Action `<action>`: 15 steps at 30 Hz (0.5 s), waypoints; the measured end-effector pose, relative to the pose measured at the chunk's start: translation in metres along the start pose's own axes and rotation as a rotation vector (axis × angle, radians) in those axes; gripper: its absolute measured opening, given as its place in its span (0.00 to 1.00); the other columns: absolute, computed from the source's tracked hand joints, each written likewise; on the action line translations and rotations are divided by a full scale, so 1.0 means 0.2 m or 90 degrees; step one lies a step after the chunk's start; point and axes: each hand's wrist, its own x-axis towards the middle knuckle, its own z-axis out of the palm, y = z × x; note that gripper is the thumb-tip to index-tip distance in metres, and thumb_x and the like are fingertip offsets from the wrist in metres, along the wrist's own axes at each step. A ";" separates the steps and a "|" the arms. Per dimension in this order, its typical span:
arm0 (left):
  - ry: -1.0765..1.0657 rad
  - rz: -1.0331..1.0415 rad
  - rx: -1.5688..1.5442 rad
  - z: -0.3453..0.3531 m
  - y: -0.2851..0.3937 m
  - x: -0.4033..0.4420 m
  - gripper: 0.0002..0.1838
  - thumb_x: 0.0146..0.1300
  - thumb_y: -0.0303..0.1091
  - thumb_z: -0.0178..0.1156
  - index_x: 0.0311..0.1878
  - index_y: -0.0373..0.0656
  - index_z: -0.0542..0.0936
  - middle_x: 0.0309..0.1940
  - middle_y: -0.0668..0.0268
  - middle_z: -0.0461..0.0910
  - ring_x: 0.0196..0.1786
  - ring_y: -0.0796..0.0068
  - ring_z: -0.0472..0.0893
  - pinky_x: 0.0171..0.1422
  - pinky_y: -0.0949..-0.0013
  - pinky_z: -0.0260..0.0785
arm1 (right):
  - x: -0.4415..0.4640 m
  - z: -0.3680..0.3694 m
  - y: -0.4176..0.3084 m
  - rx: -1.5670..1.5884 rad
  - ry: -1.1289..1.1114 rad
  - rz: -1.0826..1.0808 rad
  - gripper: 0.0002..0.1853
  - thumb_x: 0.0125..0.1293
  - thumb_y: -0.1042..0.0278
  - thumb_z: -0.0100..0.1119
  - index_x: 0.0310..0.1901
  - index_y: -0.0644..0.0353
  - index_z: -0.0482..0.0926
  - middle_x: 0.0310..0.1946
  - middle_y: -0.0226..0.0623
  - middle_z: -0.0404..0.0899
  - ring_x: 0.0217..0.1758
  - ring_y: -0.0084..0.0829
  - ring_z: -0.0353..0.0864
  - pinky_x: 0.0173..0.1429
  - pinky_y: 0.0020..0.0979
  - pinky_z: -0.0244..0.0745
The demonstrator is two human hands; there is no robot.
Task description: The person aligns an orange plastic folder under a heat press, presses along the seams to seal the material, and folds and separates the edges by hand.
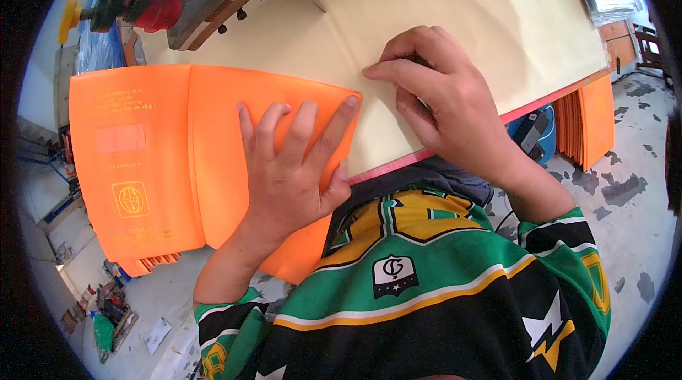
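Note:
My left hand (pixel 295 156) lies with fingers spread on the right panel of an orange cover (pixel 213 124), whose surface looks smooth and plastic-like. A fold divides this cover, and its left panel carries gold printing and a globe emblem (pixel 129 199). Over the cream tabletop (pixel 490 25), just right of the cover's far corner, is my right hand (pixel 447 92). Its thumb and finger are bent together in a pinch; anything between them is too small or hidden to make out.
A dark metal machine with red parts (pixel 213 3) stands over the tabletop at upper left. More orange covers (pixel 586 124) hang below the table's right side, beside a blue container (pixel 543 138). Clear plastic-wrapped material (pixel 611 0) is at upper right. Assorted items (pixel 106 319) lie on the floor at lower left.

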 end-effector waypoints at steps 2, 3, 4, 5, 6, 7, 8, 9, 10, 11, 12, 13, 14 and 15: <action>-0.004 0.003 0.003 0.00 0.00 0.01 0.36 0.68 0.54 0.61 0.80 0.59 0.80 0.67 0.57 0.72 0.69 0.46 0.69 0.86 0.23 0.50 | 0.00 0.00 0.00 -0.011 0.006 -0.020 0.15 0.57 0.82 0.69 0.47 0.63 0.88 0.48 0.44 0.82 0.53 0.47 0.81 0.58 0.44 0.81; -0.007 0.004 0.007 0.00 0.00 0.01 0.36 0.68 0.54 0.61 0.80 0.59 0.80 0.67 0.57 0.72 0.69 0.46 0.69 0.86 0.23 0.51 | 0.00 0.00 0.00 -0.009 0.005 -0.017 0.15 0.57 0.82 0.69 0.47 0.63 0.88 0.48 0.43 0.82 0.53 0.47 0.81 0.58 0.44 0.80; -0.008 0.004 0.007 0.00 0.00 0.01 0.36 0.68 0.54 0.61 0.80 0.59 0.80 0.67 0.57 0.72 0.69 0.46 0.69 0.86 0.23 0.51 | 0.00 0.00 0.00 -0.007 0.003 -0.014 0.15 0.56 0.81 0.69 0.47 0.63 0.88 0.48 0.43 0.81 0.53 0.47 0.81 0.58 0.44 0.80; -0.004 0.004 0.009 0.00 0.00 0.01 0.36 0.68 0.54 0.61 0.80 0.59 0.80 0.66 0.57 0.72 0.69 0.46 0.69 0.86 0.23 0.52 | 0.00 0.00 0.00 -0.006 0.003 -0.014 0.15 0.56 0.81 0.69 0.47 0.63 0.88 0.48 0.43 0.81 0.53 0.47 0.81 0.58 0.44 0.80; 0.000 0.004 0.011 0.01 0.00 0.01 0.36 0.69 0.54 0.61 0.80 0.59 0.80 0.66 0.57 0.72 0.68 0.46 0.69 0.85 0.23 0.53 | 0.00 0.01 0.00 -0.007 0.001 -0.014 0.15 0.56 0.81 0.69 0.47 0.63 0.88 0.48 0.43 0.81 0.53 0.47 0.81 0.58 0.44 0.80; -0.001 0.005 0.011 0.00 0.00 0.01 0.36 0.69 0.54 0.61 0.80 0.59 0.80 0.66 0.57 0.72 0.68 0.46 0.69 0.85 0.23 0.53 | -0.01 0.00 0.00 -0.009 -0.001 -0.013 0.16 0.56 0.81 0.69 0.47 0.63 0.88 0.49 0.43 0.81 0.53 0.47 0.80 0.59 0.44 0.80; -0.001 0.006 0.017 0.00 0.00 0.01 0.36 0.69 0.53 0.61 0.80 0.59 0.80 0.66 0.57 0.72 0.68 0.46 0.69 0.85 0.23 0.53 | -0.01 0.00 0.00 -0.009 -0.001 -0.012 0.16 0.56 0.81 0.69 0.47 0.63 0.88 0.49 0.43 0.81 0.53 0.47 0.80 0.59 0.44 0.80; -0.002 0.007 0.022 -0.01 0.00 0.01 0.36 0.69 0.53 0.61 0.80 0.59 0.80 0.66 0.57 0.72 0.68 0.46 0.69 0.85 0.23 0.54 | -0.01 0.00 0.00 -0.010 0.000 -0.015 0.16 0.56 0.81 0.69 0.48 0.63 0.88 0.49 0.43 0.81 0.53 0.47 0.80 0.59 0.44 0.80; -0.001 0.008 0.022 -0.01 0.00 0.02 0.36 0.69 0.53 0.61 0.80 0.59 0.80 0.66 0.57 0.72 0.68 0.46 0.69 0.85 0.23 0.54 | 0.00 0.00 -0.01 -0.011 0.000 -0.019 0.16 0.56 0.81 0.69 0.48 0.63 0.88 0.49 0.43 0.81 0.53 0.47 0.80 0.59 0.44 0.80; -0.005 0.005 0.021 -0.01 0.00 0.02 0.35 0.69 0.53 0.60 0.80 0.59 0.80 0.66 0.57 0.72 0.68 0.46 0.69 0.85 0.23 0.54 | 0.00 0.00 -0.01 -0.011 0.001 -0.020 0.16 0.56 0.81 0.69 0.48 0.63 0.88 0.49 0.43 0.81 0.53 0.47 0.80 0.59 0.44 0.80; -0.008 0.002 0.020 -0.01 0.00 0.02 0.35 0.70 0.53 0.60 0.80 0.59 0.80 0.66 0.57 0.72 0.68 0.46 0.69 0.85 0.24 0.54 | 0.00 0.00 -0.01 -0.015 -0.003 -0.017 0.16 0.56 0.81 0.70 0.48 0.63 0.88 0.49 0.43 0.81 0.54 0.47 0.80 0.59 0.44 0.80; -0.007 0.002 0.021 -0.01 0.00 0.01 0.35 0.70 0.53 0.60 0.80 0.59 0.80 0.66 0.57 0.72 0.68 0.46 0.69 0.85 0.24 0.54 | 0.00 0.00 -0.01 -0.019 -0.006 -0.014 0.16 0.56 0.81 0.70 0.48 0.63 0.88 0.49 0.43 0.81 0.54 0.47 0.80 0.59 0.44 0.80; 0.004 -0.003 0.012 0.01 0.00 0.01 0.36 0.69 0.52 0.60 0.81 0.61 0.79 0.66 0.58 0.72 0.67 0.48 0.70 0.86 0.23 0.50 | 0.00 0.00 -0.01 -0.019 -0.006 -0.015 0.16 0.56 0.81 0.70 0.48 0.63 0.88 0.49 0.43 0.81 0.54 0.47 0.80 0.59 0.44 0.80; 0.016 -0.009 0.003 0.02 0.00 0.00 0.37 0.68 0.51 0.60 0.82 0.62 0.78 0.66 0.60 0.73 0.66 0.50 0.71 0.86 0.22 0.47 | 0.00 0.00 -0.01 -0.022 -0.009 -0.015 0.16 0.56 0.80 0.70 0.48 0.63 0.88 0.49 0.43 0.81 0.54 0.47 0.80 0.59 0.43 0.80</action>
